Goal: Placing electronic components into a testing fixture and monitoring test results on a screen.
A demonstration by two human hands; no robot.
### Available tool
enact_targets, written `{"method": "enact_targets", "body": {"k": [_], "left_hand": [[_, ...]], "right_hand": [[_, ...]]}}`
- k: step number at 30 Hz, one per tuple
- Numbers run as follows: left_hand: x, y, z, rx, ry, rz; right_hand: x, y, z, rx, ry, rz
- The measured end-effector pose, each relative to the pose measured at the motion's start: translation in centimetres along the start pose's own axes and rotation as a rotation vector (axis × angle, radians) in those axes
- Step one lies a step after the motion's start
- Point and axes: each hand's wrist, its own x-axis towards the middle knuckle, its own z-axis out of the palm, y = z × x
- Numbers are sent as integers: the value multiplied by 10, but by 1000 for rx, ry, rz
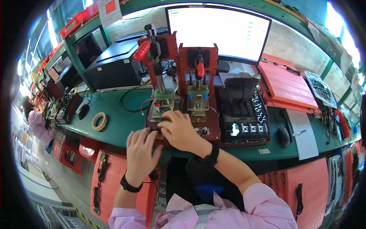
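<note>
My left hand (140, 155) rests at the front edge of the dark red fixture base (185, 135), fingers stretched out and thumb apart. My right hand (182, 131) reaches over the front of the left toggle-clamp press (159, 68). Its fingers are bent together near the press's lower plate, and what they hold, if anything, is hidden. Just beyond those fingers a small circuit board (158, 104) lies in the clear nest. To the right stands a second press (198, 72) with a red handle, above another clear nest (198, 105).
A black test unit (244, 110) with lit digits stands right of the presses, before a bright monitor (219, 32). A tape roll (99, 121) lies left on the green bench. Farther right are a mouse (283, 136) and paper sheet (304, 133). Another person (36, 120) works far left.
</note>
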Motion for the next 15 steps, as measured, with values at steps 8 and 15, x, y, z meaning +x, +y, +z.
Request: {"method": "enact_targets", "body": {"k": [8,15], "left_hand": [[-10,19,13,43,-119,169],[-3,6,6,-215,-77,88]], "right_hand": [[-7,1,-14,-220,-49,-104],[-8,1,-21,-82,-84,-146]]}}
